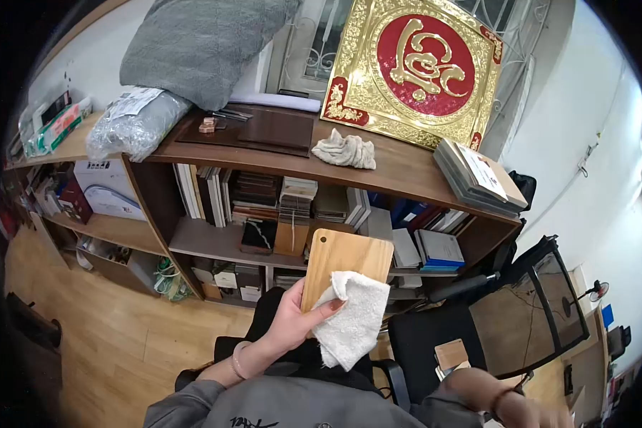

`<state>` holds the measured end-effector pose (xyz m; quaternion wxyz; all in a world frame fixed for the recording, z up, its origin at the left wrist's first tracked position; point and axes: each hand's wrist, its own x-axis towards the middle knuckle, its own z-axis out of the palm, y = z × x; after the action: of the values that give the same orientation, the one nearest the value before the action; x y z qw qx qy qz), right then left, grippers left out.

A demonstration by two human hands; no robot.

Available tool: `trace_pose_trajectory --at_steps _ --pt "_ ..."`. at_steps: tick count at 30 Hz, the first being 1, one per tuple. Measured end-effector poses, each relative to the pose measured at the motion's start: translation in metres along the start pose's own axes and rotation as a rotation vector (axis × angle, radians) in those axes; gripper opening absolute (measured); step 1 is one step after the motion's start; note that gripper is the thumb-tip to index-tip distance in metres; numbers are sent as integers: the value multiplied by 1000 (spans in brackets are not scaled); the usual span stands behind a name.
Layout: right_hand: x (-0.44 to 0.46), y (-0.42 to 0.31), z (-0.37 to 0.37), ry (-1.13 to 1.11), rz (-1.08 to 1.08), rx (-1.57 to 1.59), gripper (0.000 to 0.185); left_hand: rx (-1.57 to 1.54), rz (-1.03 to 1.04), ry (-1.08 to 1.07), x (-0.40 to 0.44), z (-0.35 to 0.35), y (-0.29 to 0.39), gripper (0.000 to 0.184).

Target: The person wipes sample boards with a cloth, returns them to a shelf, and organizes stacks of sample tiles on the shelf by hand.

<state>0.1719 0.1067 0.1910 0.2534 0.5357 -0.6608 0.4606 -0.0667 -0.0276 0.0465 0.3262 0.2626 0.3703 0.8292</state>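
Observation:
My left hand (292, 317) grips a light wooden board (349, 253) with rounded corners and a small dark hole near one corner. Under the thumb of that same hand, a white cloth (353, 321) lies folded over the board's lower part. My right hand (531, 412) is at the bottom right, past a dark bracelet, smeared by motion and partly cut off by the frame edge. Its fingers cannot be made out. Nearest to it, on the black chair (424, 335), lies a small stack of wood sample pieces (451, 354).
A brown shelf unit (399, 175) ahead holds books and sample boards. On top are a crumpled cloth (344, 150), a dark flat panel (274, 132), a gold and red plaque (417, 68), a stack of panels (478, 175), a plastic-wrapped package (135, 125) and a grey cushion (203, 53).

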Motion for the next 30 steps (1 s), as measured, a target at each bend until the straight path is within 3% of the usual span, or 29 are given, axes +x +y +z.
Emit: trace_pose_trajectory --at_steps 1,3,4,6,9,11,14,15,17,19,21,23,26,30 --pt "-16 36 -9 287 133 -21 56 -2 42 31 -1 2 -3 39" --pt "-2 101 8 786 648 -322 67 7 79 81 -2 5 -7 38" --pt "-18 119 15 692 991 -550 76 27 109 130 -2 7 -9 35" --pt "-52 158 43 733 1100 -268 66 63 184 226 -2 9 -15 30" --pt "-69 178 58 767 1215 -151 57 212 208 296 -5 0 -35 27" --pt "-73 180 51 788 1195 -97 52 293 215 314 -10 -10 -38 27" --pt "-74 180 37 824 1170 -24 43 481 -136 69 -11 -6 0 32" --pt "-71 180 34 942 1134 -5 39 482 -146 65 -13 -7 -3 32" --pt "-66 181 29 1165 1045 32 32 597 -14 89 -13 -11 -11 32" --pt "-62 188 48 1148 1017 11 29 657 53 102 -10 -11 -14 32" --pt "-63 196 64 1122 978 -24 24 730 391 215 -3 -3 -19 33" --pt "-77 201 57 1124 1002 -57 24 762 562 265 1 -5 -19 33" --pt "-96 200 52 1150 1098 -97 28 733 -142 5 -5 -19 -15 33" --pt "-94 203 53 1355 1058 57 29 648 -68 107 -4 -21 -16 33"
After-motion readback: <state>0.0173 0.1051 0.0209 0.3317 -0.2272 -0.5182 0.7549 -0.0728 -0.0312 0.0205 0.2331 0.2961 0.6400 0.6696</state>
